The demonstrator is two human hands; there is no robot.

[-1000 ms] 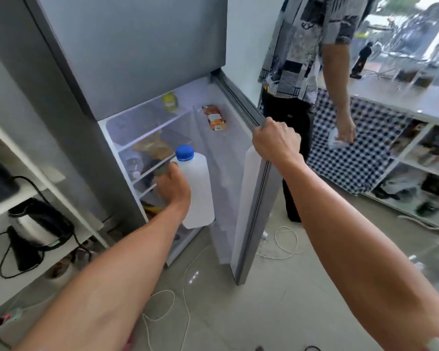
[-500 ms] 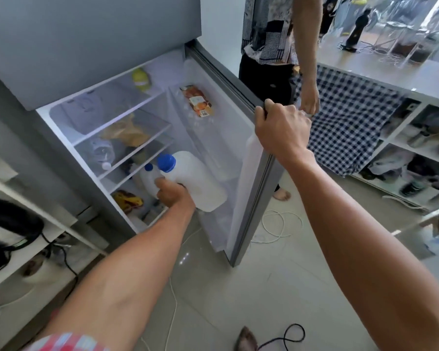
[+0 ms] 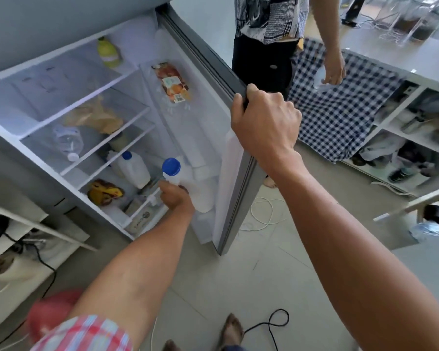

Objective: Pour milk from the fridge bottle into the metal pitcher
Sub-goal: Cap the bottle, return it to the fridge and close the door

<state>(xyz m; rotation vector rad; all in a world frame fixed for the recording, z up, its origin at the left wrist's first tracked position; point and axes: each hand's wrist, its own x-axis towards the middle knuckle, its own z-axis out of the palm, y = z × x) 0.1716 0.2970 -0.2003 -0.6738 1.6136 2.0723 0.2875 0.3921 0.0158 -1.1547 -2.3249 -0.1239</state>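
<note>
A white milk bottle (image 3: pixel 195 191) with a blue cap is low in the open fridge (image 3: pixel 61 122), close to the door's lower shelf. My left hand (image 3: pixel 175 197) is shut on its handle side, just under the cap. A second, smaller white bottle (image 3: pixel 132 169) with a blue cap stands on the bottom shelf behind it. My right hand (image 3: pixel 264 125) grips the top edge of the fridge door (image 3: pixel 238 193), which stands open. No metal pitcher is in view.
Another person (image 3: pixel 271 34) stands right behind the door, beside a checked cloth (image 3: pixel 340 110) draped over a white shelf unit. Cables (image 3: pixel 264 214) lie on the tiled floor. A white shelf (image 3: pixel 15 239) with appliances is at the left.
My left hand has carried the milk bottle downward, lower in the fridge near the door shelf. The view tilted down and closer. My right hand keeps hold of the door.
</note>
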